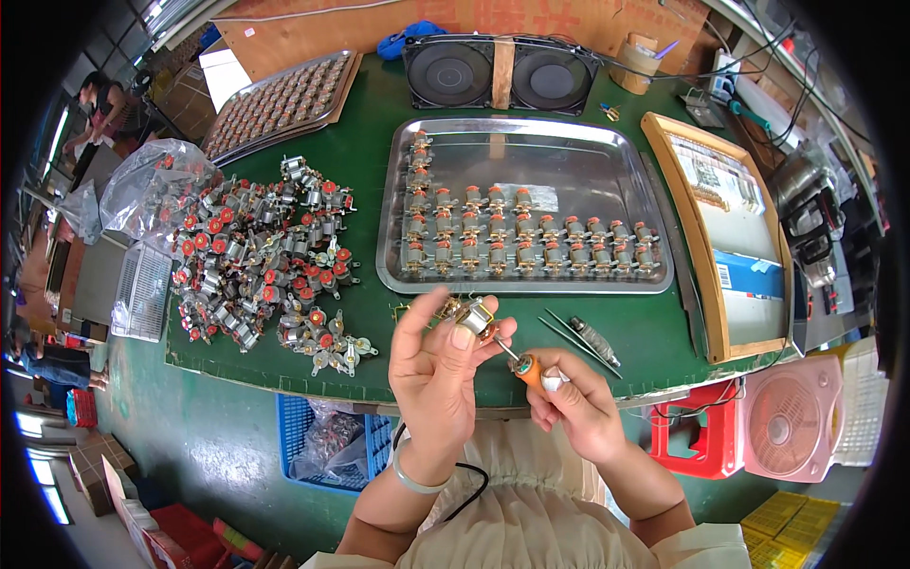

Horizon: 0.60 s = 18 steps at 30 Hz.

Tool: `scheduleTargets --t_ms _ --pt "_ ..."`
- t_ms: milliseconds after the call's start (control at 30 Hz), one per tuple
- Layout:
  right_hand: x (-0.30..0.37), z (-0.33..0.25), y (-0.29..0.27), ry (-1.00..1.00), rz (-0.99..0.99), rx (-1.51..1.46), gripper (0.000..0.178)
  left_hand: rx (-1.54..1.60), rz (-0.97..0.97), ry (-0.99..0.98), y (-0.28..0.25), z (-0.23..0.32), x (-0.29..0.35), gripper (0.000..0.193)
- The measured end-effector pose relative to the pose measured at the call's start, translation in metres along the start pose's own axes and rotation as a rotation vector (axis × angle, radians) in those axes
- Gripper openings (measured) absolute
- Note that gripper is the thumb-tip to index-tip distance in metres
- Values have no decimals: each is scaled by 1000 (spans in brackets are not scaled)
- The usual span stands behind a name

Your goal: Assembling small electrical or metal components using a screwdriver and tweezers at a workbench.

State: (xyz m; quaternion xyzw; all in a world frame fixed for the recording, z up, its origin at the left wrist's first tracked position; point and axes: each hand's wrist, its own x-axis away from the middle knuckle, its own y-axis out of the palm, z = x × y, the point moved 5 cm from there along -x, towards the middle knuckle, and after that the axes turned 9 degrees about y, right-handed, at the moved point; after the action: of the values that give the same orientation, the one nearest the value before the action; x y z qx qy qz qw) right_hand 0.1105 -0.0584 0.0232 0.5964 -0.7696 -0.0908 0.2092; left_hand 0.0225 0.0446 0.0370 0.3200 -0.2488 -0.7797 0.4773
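Above the table's front edge, my left hand pinches a small metal motor-like part between thumb and fingers. It has a silvery cylindrical body, a brass-coloured frame and a reddish end. My right hand is closed around an orange-handled screwdriver. The thin metal shaft points up and left to the lower end of the part; whether its tip touches is hard to tell. White wrapping covers a fingertip of that hand. Beyond both hands, a metal tray holds rows of similar parts standing upright along its left and near sides.
A heap of red-topped metal parts covers the table's left, beside a plastic bag. Tweezers lie right of my hands. A wooden frame stands right of the tray; two black fans and another filled tray are behind.
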Motion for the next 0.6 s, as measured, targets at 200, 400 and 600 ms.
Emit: scheduleTargets --t_ms 200,400,600 --pt "2 -1 -1 -71 63 73 27 2 -50 -29 -3 -4 -1 34" --pt "2 2 -3 -66 92 38 29 45 -61 -48 -1 -3 -1 33" --pt "6 4 -5 -126 223 89 25 -25 -35 -15 -4 -2 -1 33"
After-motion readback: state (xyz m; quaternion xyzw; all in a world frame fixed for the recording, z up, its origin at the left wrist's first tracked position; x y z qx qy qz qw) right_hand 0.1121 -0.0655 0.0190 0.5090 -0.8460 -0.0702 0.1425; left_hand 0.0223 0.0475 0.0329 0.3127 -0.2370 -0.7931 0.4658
